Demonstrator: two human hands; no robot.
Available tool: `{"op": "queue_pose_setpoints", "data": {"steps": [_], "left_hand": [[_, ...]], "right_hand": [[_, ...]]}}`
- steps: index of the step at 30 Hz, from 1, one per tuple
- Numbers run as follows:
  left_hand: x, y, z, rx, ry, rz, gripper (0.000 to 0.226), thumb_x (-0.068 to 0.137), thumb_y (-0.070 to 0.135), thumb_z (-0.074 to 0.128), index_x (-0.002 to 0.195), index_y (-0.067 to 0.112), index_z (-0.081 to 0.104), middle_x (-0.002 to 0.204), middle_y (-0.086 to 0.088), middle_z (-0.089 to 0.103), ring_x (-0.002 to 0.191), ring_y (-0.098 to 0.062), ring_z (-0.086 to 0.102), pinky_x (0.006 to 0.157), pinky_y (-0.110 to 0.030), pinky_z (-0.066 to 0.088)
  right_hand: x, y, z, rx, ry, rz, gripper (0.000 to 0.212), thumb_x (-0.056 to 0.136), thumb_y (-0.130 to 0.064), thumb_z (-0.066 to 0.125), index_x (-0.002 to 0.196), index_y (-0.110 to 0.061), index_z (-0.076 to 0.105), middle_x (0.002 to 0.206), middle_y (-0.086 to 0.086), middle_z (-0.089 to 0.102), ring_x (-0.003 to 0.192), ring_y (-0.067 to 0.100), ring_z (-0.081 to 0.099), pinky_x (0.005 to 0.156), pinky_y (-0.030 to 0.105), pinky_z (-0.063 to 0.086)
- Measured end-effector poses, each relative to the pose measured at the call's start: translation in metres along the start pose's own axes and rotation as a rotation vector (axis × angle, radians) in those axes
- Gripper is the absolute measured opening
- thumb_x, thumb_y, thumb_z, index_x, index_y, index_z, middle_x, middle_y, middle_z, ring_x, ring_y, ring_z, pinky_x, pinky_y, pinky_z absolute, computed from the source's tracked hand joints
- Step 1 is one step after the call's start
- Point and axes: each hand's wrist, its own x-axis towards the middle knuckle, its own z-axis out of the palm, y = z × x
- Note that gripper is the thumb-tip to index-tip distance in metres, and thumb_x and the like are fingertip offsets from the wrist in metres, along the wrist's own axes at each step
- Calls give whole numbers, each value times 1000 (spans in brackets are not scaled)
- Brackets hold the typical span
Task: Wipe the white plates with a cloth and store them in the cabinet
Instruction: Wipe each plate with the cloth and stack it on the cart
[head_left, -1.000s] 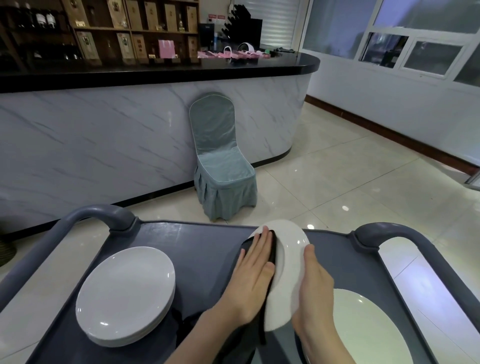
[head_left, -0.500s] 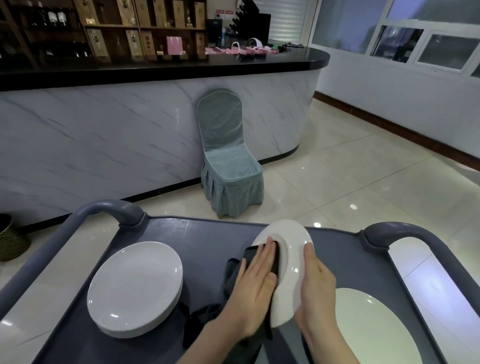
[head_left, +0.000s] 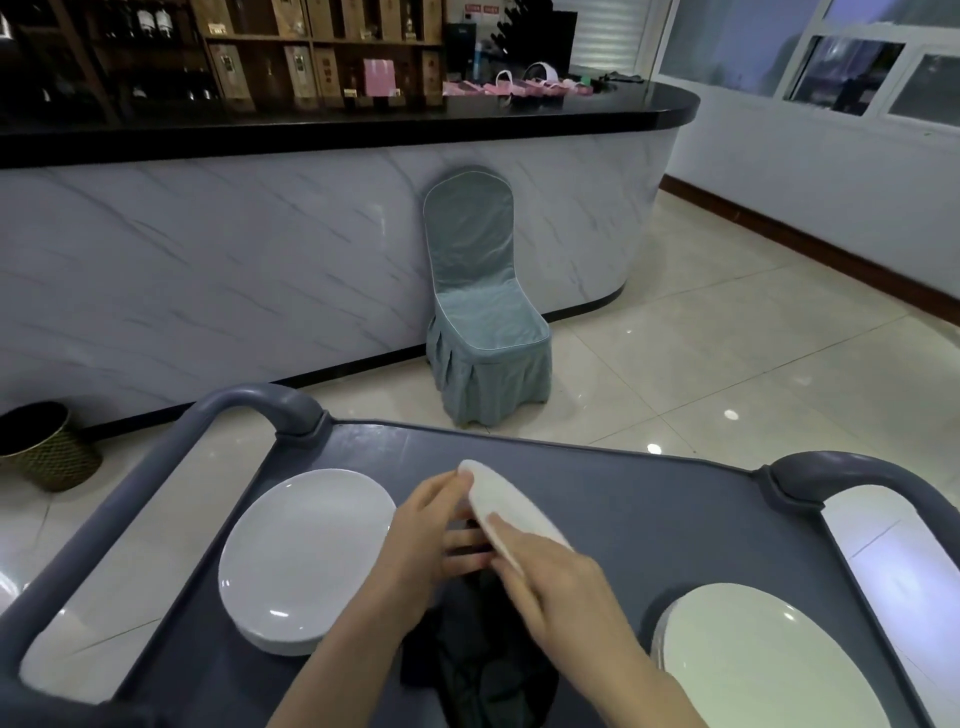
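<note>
Plate (head_left: 514, 514) first: we hold it up over the middle of the cart (head_left: 649, 499), between our two hands. Our left hand (head_left: 428, 535) pinches it, thumb on top by the far rim and fingers spread out under it. Our right hand (head_left: 561, 577) lies over the near end, with one finger laid flat along the white top. We cannot tell if that hand grips or just rests, as its thumb is hidden. Both arms reach in from the bottom and meet at the plate. We see the plate nearly from the side, so it looks like a thin oval. Its long way runs from far left to near right, and the top we see faces up and to the right. A dark cloth (head_left: 478, 660) lies bunched on the cart just under our hands. The left stack (head_left: 306, 556) of plates sits beside our left arm, and the right stack (head_left: 763, 665) sits near our right arm. Past the cart, a chair (head_left: 483, 312) stands against the counter (head_left: 208, 270).
</note>
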Motion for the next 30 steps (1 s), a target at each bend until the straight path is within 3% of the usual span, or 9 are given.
{"op": "queue_pose_setpoints", "data": {"steps": [3, 5, 7, 11, 14, 17, 20, 22, 30], "left_hand": [[-5, -2, -21, -51, 105, 18, 28, 89, 11, 66, 117, 15, 60, 89, -13, 74, 66, -24, 71, 52, -30, 54], [-5, -4, -37, -68, 164, 10, 30, 89, 6, 61, 116, 18, 61, 89, -13, 72, 67, -24, 67, 58, -33, 54], [-4, -6, -55, -86, 211, 5, 32, 89, 7, 59, 117, 22, 61, 99, -12, 71, 75, -29, 65, 63, -37, 54], [-3, -4, -94, -119, 292, 14, 34, 90, 11, 56, 119, 28, 60, 112, -7, 65, 93, -32, 65, 59, -36, 57], [-1, -7, -121, -95, 318, 20, 34, 91, 11, 55, 118, 31, 59, 113, -5, 64, 96, -32, 62, 54, -30, 55], [-1, -9, -145, -41, 333, 28, 34, 90, 9, 55, 110, 36, 60, 108, -3, 66, 96, -29, 63, 56, -31, 56], [-3, -6, -174, 106, 400, 93, 29, 88, 9, 59, 104, 33, 62, 108, -2, 67, 100, -23, 62, 72, -35, 55], [-6, -4, -193, 255, 464, 137, 27, 85, 8, 63, 98, 32, 65, 102, -2, 68, 98, -22, 63, 77, -34, 52], [-10, -10, -231, 689, 631, 228, 29, 87, 5, 62, 110, 20, 69, 91, -1, 61, 82, -11, 58, 66, -13, 39]], "right_hand": [[6, -3, 15, -46, -195, -110, 50, 91, -35, 67, 139, -24, 57, 140, -13, 57, 131, 8, 54, 103, 27, 48], [14, -3, 21, 71, -363, 9, 61, 88, -66, 51, 144, -43, 45, 148, -32, 36, 142, -7, 28, 118, 20, 23], [20, 5, 27, 117, -346, 182, 65, 84, -76, 42, 143, -50, 40, 148, -38, 27, 141, -14, 19, 118, 18, 14], [30, 23, 41, 57, -57, 564, 57, 93, -42, 62, 146, -27, 45, 143, -10, 43, 126, 9, 44, 100, 20, 33], [41, 23, 62, 314, -57, 805, 19, 91, -25, 67, 110, -27, 69, 116, 2, 65, 94, 13, 63, 84, 27, 49], [49, 11, 84, 440, -29, 837, 16, 87, -14, 69, 85, -29, 75, 93, 6, 72, 85, 25, 69, 83, 39, 55], [55, -2, 106, 435, -7, 813, 17, 86, -14, 70, 89, -30, 76, 88, 2, 70, 77, 18, 68, 63, 15, 44], [59, -8, 121, 417, 2, 795, 17, 86, -13, 71, 91, -29, 76, 83, -1, 69, 74, 13, 65, 57, 10, 40], [77, -28, 164, 370, -59, 747, 15, 84, -7, 67, 87, -16, 78, 79, 2, 73, 83, 20, 64, 71, 26, 47]]}}
